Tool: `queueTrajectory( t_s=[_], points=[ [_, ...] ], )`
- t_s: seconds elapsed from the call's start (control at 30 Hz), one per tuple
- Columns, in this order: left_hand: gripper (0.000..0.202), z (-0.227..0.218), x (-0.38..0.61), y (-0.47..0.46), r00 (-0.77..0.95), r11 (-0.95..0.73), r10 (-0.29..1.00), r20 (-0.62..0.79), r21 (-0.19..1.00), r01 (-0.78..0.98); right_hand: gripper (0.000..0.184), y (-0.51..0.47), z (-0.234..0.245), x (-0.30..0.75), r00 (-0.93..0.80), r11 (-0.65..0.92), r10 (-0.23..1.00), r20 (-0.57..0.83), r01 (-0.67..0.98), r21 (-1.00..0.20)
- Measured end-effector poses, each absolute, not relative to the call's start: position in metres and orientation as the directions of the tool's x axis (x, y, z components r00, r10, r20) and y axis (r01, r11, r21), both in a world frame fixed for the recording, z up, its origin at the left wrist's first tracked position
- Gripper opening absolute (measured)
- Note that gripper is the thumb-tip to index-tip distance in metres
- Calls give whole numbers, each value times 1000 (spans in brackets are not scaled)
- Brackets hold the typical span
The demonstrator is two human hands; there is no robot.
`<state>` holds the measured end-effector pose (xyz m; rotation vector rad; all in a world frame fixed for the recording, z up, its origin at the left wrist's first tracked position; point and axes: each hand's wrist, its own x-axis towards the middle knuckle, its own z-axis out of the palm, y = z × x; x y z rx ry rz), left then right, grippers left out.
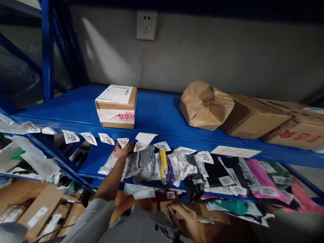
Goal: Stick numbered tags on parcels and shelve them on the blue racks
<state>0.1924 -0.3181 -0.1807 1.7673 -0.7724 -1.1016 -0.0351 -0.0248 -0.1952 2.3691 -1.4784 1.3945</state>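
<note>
My left hand (119, 151) reaches in under the edge of the blue shelf (154, 111), among upright bagged parcels. A hanging paper label (123, 142) covers part of it, and its fingertips are hidden, so any grip does not show. Beside the wrist are a white bag (109, 164) on the left and a grey bag (147, 163) further right. Low in front of my body, my right hand (186, 217) has its fingers loosely stretched out and holds nothing visible. Just above it lies a parcel in a dark red bag (162, 196).
A taped carton (115, 116) and a brown wrapped parcel (206, 106) stand on the upper shelf. Numbered labels, such as one marked 6014 (162, 146), hang along its edge. Black bags (215, 173) and a pink bag (263, 179) fill the lower right. A blue post (47, 50) rises at left.
</note>
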Motion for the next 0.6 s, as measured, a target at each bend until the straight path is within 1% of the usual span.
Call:
queueTrajectory(
  t_s=[0.1, 0.2, 0.23, 0.27, 0.3, 0.33, 0.37, 0.4, 0.43, 0.47, 0.53, 0.6],
  points=[
    [53, -157, 222, -308, 216, -436, -855, -471, 879, 191, 15, -17, -226, -36, 35, -456, -819, 573, -648, -611],
    [53, -147, 245, -266, -102, -532, -839, -535, 765, 362, 14, -31, -240, -23, -81, -321, -913, 400, -463, -826],
    [57, -149, 251, -247, -203, -581, -811, -548, 715, 389, 19, -41, -240, -16, -97, -265, -942, 320, -367, -892],
    [60, -154, 255, -227, -301, -631, -775, -556, 658, 411, 31, -52, -239, -9, -104, -210, -965, 241, -242, -947],
    [62, -162, 259, -207, -406, -687, -727, -554, 585, 431, 47, -64, -236, -2, -101, -158, -981, 169, -109, -981],
    [65, -172, 261, -189, -511, -742, -671, -538, 507, 440, 63, -78, -233, 4, -90, -123, -989, 120, 30, -992],
    [68, -182, 263, -173, -609, -791, -610, -507, 433, 433, 76, -91, -228, 9, -90, -119, -990, 106, 156, -981],
    [70, -191, 265, -160, -693, -830, -554, -462, 373, 415, 82, -103, -224, 14, -83, -127, -990, 111, 220, -967],
    [71, -200, 267, -150, -752, -853, -514, -413, 339, 396, 81, -114, -219, 17, -73, -135, -990, 119, 261, -956],
    [71, -206, 269, -142, -786, -861, -493, -373, 336, 381, 77, -123, -214, 19, -60, -137, -990, 125, 284, -949],
    [70, -210, 273, -134, -804, -850, -496, -329, 373, 372, 68, -135, -205, 20, -26, -126, -992, 123, 314, -941],
    [79, -206, 274, -130, -770, -818, -534, -350, 443, 366, 62, -137, -201, 21, -20, -108, -994, 108, 342, -933]
  ],
)
